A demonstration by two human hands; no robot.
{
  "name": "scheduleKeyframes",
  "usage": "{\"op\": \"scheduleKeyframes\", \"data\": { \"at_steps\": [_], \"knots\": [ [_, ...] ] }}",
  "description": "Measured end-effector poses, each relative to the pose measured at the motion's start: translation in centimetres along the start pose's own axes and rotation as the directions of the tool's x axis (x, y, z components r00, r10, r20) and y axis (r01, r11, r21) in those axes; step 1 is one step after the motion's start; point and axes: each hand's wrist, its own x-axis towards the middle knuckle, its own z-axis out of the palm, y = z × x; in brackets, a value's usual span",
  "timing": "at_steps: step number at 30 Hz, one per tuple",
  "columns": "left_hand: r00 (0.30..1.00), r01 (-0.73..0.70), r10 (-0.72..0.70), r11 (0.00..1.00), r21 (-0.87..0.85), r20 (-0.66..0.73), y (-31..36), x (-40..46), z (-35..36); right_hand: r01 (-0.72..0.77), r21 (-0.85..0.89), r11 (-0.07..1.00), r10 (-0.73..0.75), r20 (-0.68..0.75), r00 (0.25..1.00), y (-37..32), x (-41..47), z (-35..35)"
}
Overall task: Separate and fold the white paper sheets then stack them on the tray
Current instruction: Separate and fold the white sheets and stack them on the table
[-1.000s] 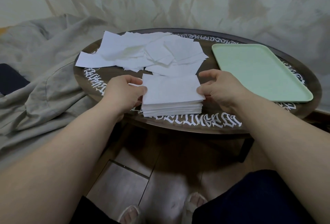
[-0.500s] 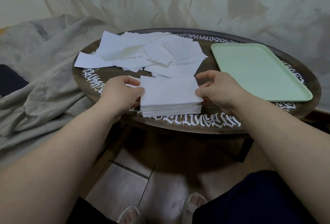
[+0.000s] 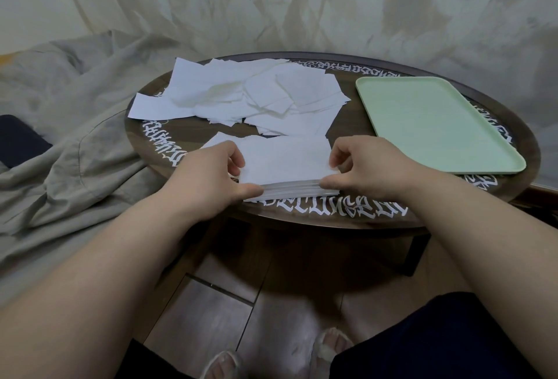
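A thick stack of folded white paper sheets (image 3: 285,164) sits near the front edge of the round dark table (image 3: 362,218). My left hand (image 3: 211,176) grips its left end, thumb at the lower edge and fingers curled over the top. My right hand (image 3: 371,167) grips its right end the same way. Behind the stack lies a loose pile of unfolded white sheets (image 3: 241,97), spread over the table's back left. A light green tray (image 3: 434,125) rests on the right side of the table with nothing in it.
The table carries white lettering round its rim. A grey crumpled cloth (image 3: 60,143) covers the seat to the left, with a dark object (image 3: 18,140) at its edge. A pale draped sheet hangs behind. My dark-clad knees and slippered feet (image 3: 271,357) are below.
Both hands have closed in on the stack's ends; the thumbs now press the front lower edge and the fingers curl over the top. The stack looks squared up and slightly closer.
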Motion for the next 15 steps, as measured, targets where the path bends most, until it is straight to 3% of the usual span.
{"op": "scheduleKeyframes", "data": {
  "at_steps": [11, 15],
  "knots": [
    [0.999, -0.036, 0.037, 0.998, 0.049, -0.024, -0.59, 0.31, 0.19, -0.013, 0.000, 1.000, 0.013, -0.057, 0.998, 0.41, 0.35, 0.18],
    [0.997, 0.033, -0.036, 0.999, -0.037, -0.073, -0.93, 0.76, -0.64, 0.084, -0.060, 0.995, -0.093, -0.168, 0.981, -0.31, 0.81, 0.37]
  ]
}}
